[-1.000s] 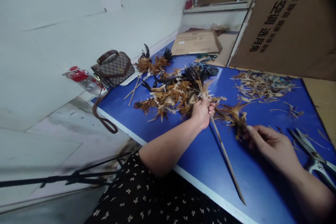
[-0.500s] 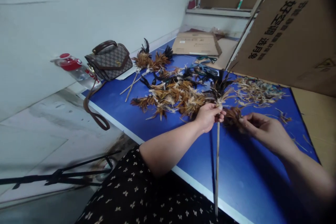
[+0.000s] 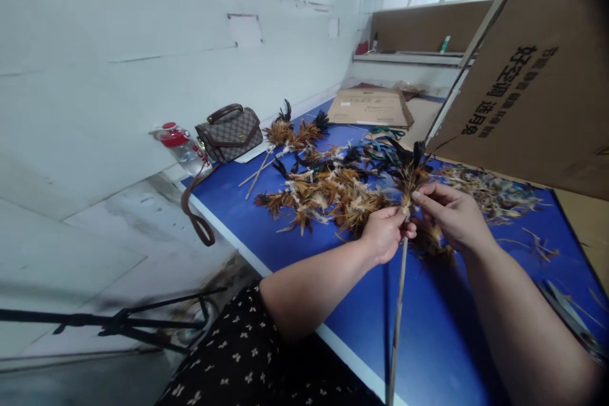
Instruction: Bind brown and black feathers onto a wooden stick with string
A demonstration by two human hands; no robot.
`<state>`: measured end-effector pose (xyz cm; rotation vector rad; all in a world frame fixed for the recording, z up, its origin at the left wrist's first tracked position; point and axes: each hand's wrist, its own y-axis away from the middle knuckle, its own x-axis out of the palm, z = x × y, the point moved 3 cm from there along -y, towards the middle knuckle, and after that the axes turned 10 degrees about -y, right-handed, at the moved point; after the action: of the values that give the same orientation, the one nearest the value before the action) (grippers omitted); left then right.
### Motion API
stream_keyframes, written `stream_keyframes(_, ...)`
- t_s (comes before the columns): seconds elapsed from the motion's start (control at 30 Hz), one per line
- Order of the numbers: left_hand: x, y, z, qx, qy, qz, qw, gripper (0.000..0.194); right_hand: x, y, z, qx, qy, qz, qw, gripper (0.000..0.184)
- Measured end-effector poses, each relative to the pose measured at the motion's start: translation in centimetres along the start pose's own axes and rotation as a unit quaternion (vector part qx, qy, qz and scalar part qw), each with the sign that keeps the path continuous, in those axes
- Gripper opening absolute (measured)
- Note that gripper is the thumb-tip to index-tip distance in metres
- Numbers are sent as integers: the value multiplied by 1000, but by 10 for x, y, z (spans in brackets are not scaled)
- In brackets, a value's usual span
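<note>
My left hand (image 3: 386, 235) is closed round the top of a thin wooden stick (image 3: 398, 314), which leans down past the table's front edge. Black and brown feathers (image 3: 412, 171) fan upward from the stick's top, their pale quill ends gathered at my left fingertips. Close against that bunch, my right hand (image 3: 454, 212) pinches brown feathers between thumb and forefinger; the pinched ends are partly hidden. Under my right hand lie more brown feathers (image 3: 434, 246). Left of my hands spreads a heap of brown feather bunches (image 3: 328, 193).
On the blue table (image 3: 285, 260) lie two feathered sticks (image 3: 257, 172), a heap of pale feathers (image 3: 495, 193) and scissors (image 3: 568, 317). A handbag (image 3: 231, 134) and a water bottle (image 3: 183, 147) stand by the wall. A large cardboard panel (image 3: 533, 89) rises at the right.
My right hand has moved left and up from the loose brown feathers to the bunch on the stick, bringing feathers to it. The view has shifted, and scissors now show at the right.
</note>
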<state>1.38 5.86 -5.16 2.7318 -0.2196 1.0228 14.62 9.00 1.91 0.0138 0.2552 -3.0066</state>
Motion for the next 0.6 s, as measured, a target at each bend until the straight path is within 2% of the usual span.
stream_keyframes(0.13, 2, 3, -6, -4, 3, 22, 1000, 11, -6, -2, -5, -13, -7, -26, 1000, 50)
stream_keyframes(0.33, 19, 3, -28, -17, -8, 42, 999, 7, -23, -5, -6, -25, -5, -51, 998, 49)
stream_keyframes(0.47, 31, 2, -45, 45, -95, 34, 994, 37, -21, -3, 8, -83, 7, -52, 995, 46)
stream_keyframes(0.6, 40, 9, -63, 130, -206, 73, 967, 54, -12, 8, 28, -145, 12, -81, 986, 42)
